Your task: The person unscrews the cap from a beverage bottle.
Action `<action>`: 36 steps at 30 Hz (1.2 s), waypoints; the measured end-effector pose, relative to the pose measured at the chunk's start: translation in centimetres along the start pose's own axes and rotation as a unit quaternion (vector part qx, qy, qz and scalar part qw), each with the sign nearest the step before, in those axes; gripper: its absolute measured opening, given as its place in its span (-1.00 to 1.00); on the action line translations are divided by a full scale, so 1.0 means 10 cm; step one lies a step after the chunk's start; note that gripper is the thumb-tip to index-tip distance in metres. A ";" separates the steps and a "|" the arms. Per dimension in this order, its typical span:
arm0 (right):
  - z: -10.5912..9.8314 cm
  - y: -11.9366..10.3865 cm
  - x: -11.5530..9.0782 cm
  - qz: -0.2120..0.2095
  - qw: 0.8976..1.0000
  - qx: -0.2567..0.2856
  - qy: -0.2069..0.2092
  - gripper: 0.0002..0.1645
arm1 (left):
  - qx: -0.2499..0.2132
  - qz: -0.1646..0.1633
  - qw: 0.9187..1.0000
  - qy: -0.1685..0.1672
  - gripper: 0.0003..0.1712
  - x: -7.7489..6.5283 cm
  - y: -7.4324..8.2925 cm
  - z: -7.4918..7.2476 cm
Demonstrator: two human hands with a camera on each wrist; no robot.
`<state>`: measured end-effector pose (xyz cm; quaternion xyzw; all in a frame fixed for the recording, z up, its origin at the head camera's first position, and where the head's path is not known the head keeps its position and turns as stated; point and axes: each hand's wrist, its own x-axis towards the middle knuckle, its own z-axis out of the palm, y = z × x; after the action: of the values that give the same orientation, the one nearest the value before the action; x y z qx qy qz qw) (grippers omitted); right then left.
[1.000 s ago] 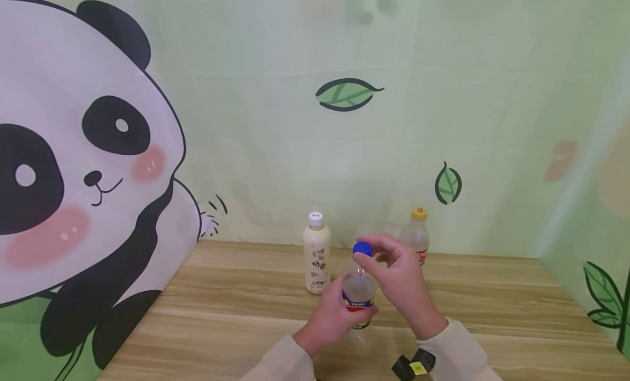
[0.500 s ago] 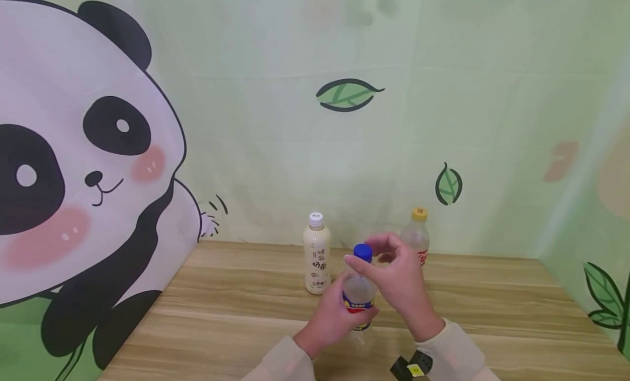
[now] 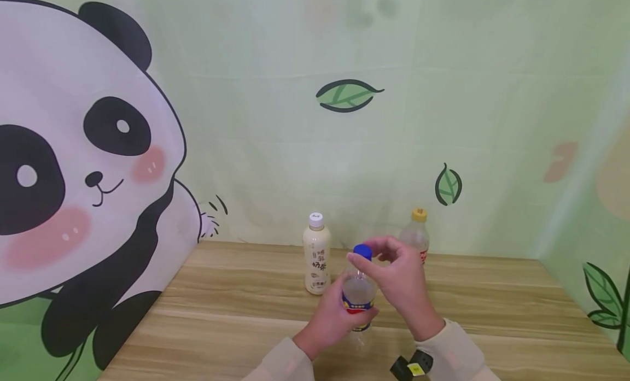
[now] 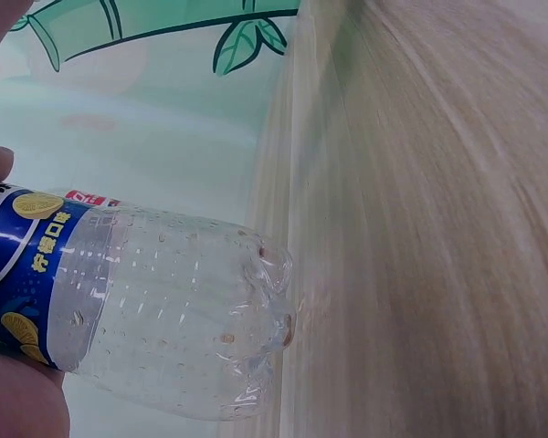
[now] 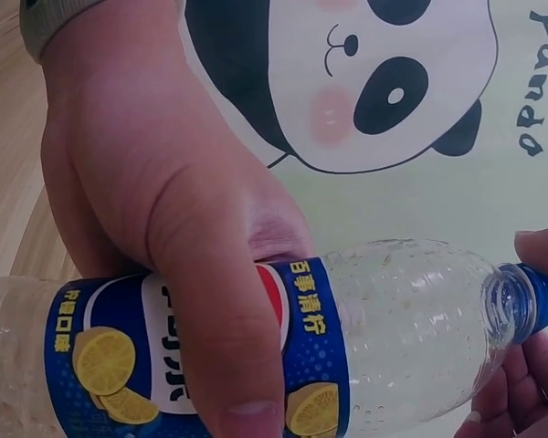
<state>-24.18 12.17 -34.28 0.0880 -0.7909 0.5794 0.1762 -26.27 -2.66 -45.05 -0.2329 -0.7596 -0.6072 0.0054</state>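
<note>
Wood-grain surface (image 3: 226, 304); left hand (image 3: 331, 317) grips clear blue-labelled plastic bottle (image 3: 358, 303), right hand (image 3: 401, 277) pinches round blue cap (image 3: 362, 252); oversqueezing could buckle bottle.

The bottle (image 5: 411, 319) is clear, glossy plastic, the table (image 3: 221, 293) smooth, wood-grained.

The tabletop (image 3: 221, 304) is a flat, light-brown wood-grain surface with streaks running mainly lengthwise. Standing upright toward its rear edge: one cream bottle (image 3: 316, 255) with white cap (image 3: 316, 220); to its right, well apart, one clear bottle (image 3: 415, 237) with yellow cap (image 3: 419, 215), base hidden.
</note>
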 end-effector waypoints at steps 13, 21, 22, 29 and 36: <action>-0.01 0.06 0.02 -0.050 0.998 0.002 -0.033 -0.70 | -0.006 0.018 1.000 0.008 -0.33 0.00 0.00 0.00; -0.02 0.06 0.01 -0.054 0.997 0.003 -0.048 -0.64 | -0.006 0.019 1.000 0.005 -0.30 0.00 -0.02 0.00; -0.01 0.06 0.02 -0.056 0.997 0.002 -0.047 -0.60 | -0.004 0.020 1.000 0.004 -0.29 0.00 -0.02 -0.01; 0.01 0.05 0.02 -0.056 0.998 -0.019 -0.007 -0.41 | 0.006 0.023 1.000 0.002 -0.28 0.00 -0.03 -0.01; 0.02 0.02 0.00 -0.027 0.999 -0.029 0.022 -0.46 | -0.002 0.017 1.000 -0.002 -0.26 -0.01 -0.01 -0.01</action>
<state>-24.32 12.04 -34.48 0.0914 -0.8010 0.5527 0.2111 -26.28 -2.76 -45.17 -0.2469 -0.7545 -0.6080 0.0141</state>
